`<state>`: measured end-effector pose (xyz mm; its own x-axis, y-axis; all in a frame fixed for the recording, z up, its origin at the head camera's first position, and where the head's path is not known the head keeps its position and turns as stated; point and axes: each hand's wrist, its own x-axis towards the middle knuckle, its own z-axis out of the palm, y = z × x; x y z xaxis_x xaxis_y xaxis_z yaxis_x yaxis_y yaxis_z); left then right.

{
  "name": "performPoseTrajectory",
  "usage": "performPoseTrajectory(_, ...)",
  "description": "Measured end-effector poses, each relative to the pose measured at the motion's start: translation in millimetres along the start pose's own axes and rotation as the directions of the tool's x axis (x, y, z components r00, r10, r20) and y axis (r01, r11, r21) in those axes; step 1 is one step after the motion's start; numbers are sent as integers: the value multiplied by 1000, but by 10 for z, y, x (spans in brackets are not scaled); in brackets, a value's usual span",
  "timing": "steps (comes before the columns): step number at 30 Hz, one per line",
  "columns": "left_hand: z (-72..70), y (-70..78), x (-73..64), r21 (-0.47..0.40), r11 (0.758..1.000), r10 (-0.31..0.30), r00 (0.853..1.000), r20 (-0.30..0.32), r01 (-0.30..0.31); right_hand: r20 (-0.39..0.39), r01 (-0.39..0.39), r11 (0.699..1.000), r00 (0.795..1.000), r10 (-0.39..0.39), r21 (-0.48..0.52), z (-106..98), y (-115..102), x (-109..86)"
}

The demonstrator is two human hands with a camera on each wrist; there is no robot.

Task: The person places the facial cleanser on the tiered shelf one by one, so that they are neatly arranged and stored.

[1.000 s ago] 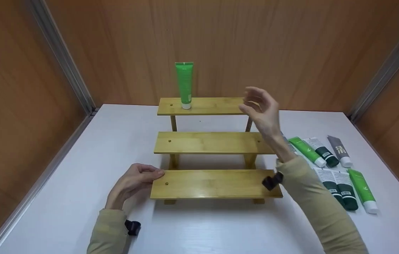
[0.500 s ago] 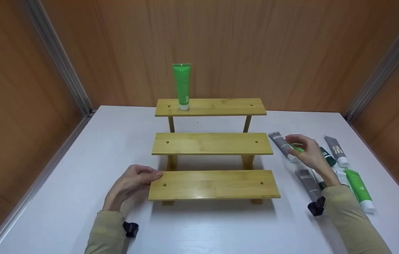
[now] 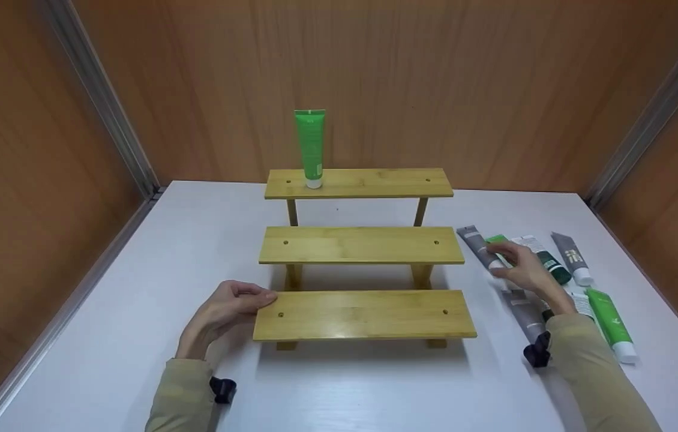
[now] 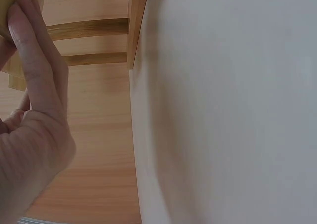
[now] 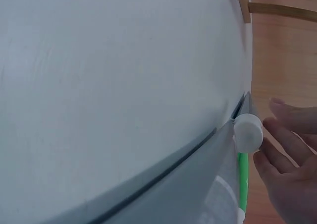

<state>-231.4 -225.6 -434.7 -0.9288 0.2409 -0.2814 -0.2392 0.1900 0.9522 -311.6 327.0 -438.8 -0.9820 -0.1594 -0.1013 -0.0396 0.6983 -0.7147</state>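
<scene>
A three-tier wooden display stand stands in the middle of the table. My left hand holds the left end of its lowest shelf, thumb on top; the left wrist view shows the fingers along the board's edge. On the top shelf a green squeeze tube stands upright on its white cap. My right hand is over the tubes on the right, thumb and fingers apart, closest to a grey tube. In the right wrist view its fingertips are right by a white cap.
Several more tubes lie on the table to the right: a grey one, a green one, a white and dark green one, and another grey one by my wrist. Wooden walls enclose the table at back and sides.
My right hand has come away from beside the top shelf, down and right to the lying tubes, and dips slightly lower over them. My left hand stays on the lowest shelf.
</scene>
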Motion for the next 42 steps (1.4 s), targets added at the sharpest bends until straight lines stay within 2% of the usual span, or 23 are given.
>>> performPoseTrajectory(5,-3,-4,0,3,1000,3,1000,4,-3,24,-58,998,998,58,9,10,0,6)
performPoseTrajectory(16,0,-5,-1,1,1000,6,1000,5,-6,22,-103,994,995,102,23,46,-34,-22)
performPoseTrajectory(25,-4,-1,-5,16,1000,3,1000,3,-3,29,-40,998,999,42,-56,50,-73,-45)
performPoseTrajectory(33,-9,1,-10,6,1000,5,1000,11,-5,51,-15,997,998,19,-79,67,-137,-111)
performPoseTrajectory(42,-15,-1,-9,14,1000,7,1000,16,-7,-1,25,993,1000,-25,-112,89,-171,-175)
